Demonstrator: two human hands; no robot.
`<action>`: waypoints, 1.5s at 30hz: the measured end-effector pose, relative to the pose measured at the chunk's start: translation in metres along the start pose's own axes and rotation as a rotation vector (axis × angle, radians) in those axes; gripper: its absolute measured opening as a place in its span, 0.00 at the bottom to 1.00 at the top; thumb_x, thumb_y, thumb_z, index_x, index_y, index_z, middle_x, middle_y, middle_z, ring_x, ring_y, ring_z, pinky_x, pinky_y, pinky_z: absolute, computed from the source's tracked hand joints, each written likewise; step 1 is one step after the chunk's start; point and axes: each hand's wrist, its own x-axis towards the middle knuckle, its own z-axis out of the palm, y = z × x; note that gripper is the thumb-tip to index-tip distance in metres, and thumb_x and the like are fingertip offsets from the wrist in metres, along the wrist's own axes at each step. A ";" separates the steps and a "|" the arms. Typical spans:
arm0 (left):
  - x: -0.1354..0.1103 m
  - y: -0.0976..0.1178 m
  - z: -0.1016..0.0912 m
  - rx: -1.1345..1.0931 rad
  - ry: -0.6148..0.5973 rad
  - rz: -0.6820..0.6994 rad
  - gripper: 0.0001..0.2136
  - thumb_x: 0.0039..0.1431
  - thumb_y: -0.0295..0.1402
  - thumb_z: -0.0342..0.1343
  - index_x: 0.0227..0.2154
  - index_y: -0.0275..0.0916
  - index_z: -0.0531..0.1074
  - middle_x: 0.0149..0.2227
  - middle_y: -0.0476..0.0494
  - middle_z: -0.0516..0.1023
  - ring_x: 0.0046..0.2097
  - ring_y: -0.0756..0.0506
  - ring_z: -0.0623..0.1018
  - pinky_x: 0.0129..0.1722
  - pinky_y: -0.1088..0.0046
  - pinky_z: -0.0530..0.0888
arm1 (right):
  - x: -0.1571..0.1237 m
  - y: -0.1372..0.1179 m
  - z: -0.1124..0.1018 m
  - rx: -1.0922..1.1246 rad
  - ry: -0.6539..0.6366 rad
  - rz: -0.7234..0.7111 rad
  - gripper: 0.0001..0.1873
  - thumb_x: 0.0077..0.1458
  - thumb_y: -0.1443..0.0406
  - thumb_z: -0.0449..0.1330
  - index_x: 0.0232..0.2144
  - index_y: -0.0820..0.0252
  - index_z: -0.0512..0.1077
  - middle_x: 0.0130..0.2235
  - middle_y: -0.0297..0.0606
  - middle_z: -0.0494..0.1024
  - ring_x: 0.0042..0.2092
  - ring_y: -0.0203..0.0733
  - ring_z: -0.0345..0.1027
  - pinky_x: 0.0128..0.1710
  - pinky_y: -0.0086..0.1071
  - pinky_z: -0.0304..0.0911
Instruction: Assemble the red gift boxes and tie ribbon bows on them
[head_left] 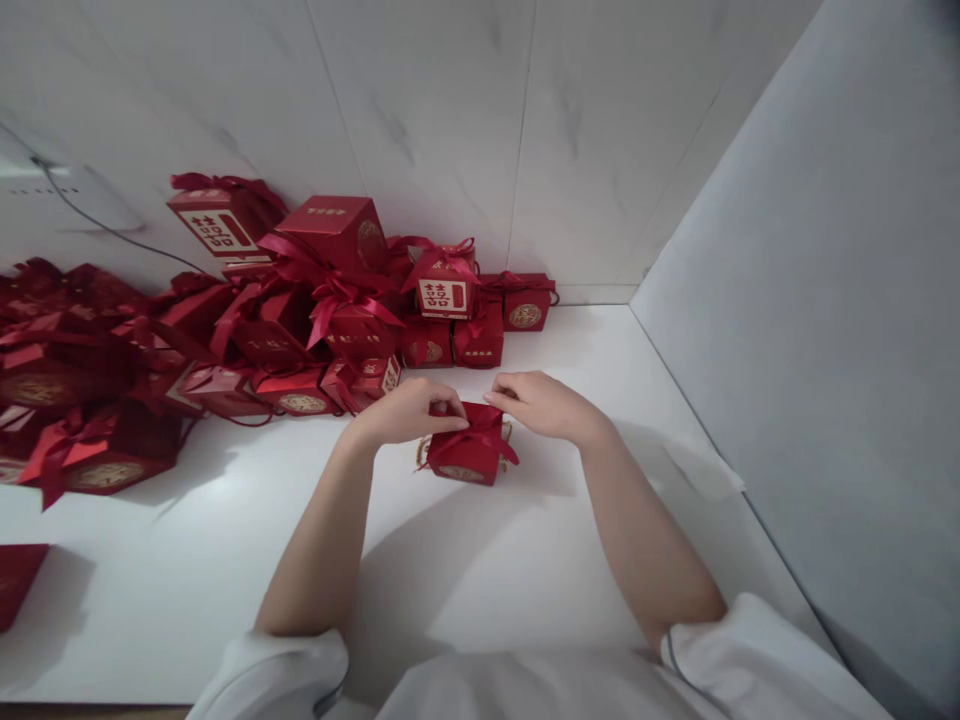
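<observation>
A small red gift box [466, 472] with a gold round emblem on its front stands on the white table before me. Across its top runs a red ribbon [491, 440] tied in a bow, one tail hanging over the right side. Gold chain-like cords show at both sides of the box. My left hand [420, 410] reaches in from the left, its fingertips pinched on the ribbon near the knot. From the right, my right hand [541, 404] pinches at the ribbon by the box's back edge; the bit between its fingertips is mostly hidden.
Many red gift boxes [330, 235] with ribbons are piled along the marble-look wall, behind and to the left. A flat red piece [19, 580] lies at the left table edge. A dark cable [112, 228] hangs at the back left. A pale panel [817, 330] borders the table's right side.
</observation>
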 end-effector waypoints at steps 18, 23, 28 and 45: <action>-0.012 -0.005 -0.007 0.038 -0.078 -0.066 0.34 0.44 0.41 0.67 0.56 0.44 0.66 0.44 0.43 0.75 0.41 0.44 0.74 0.39 0.72 0.69 | -0.002 0.004 -0.004 0.035 -0.059 -0.061 0.04 0.57 0.66 0.56 0.30 0.57 0.69 0.33 0.34 0.77 0.31 0.37 0.67 0.30 0.29 0.55; -0.019 0.000 -0.007 0.046 -0.119 -0.060 0.43 0.40 0.39 0.70 0.62 0.47 0.60 0.58 0.40 0.68 0.49 0.42 0.73 0.45 0.70 0.70 | -0.002 0.004 -0.003 0.034 -0.056 -0.054 0.05 0.58 0.66 0.55 0.29 0.56 0.67 0.32 0.33 0.76 0.30 0.36 0.66 0.29 0.29 0.54; -0.024 0.005 -0.011 0.031 -0.138 -0.078 0.40 0.46 0.45 0.66 0.62 0.47 0.60 0.55 0.40 0.71 0.46 0.43 0.75 0.42 0.72 0.70 | -0.003 0.005 -0.002 0.043 -0.060 -0.058 0.04 0.59 0.65 0.55 0.31 0.56 0.68 0.32 0.33 0.76 0.31 0.37 0.66 0.30 0.30 0.55; -0.013 0.004 -0.011 -0.187 -0.028 -0.088 0.09 0.60 0.32 0.49 0.41 0.40 0.70 0.26 0.52 0.70 0.24 0.53 0.69 0.25 0.77 0.66 | -0.001 -0.039 0.032 -0.123 -0.004 -0.426 0.10 0.61 0.70 0.55 0.39 0.56 0.76 0.42 0.37 0.75 0.38 0.39 0.69 0.37 0.31 0.58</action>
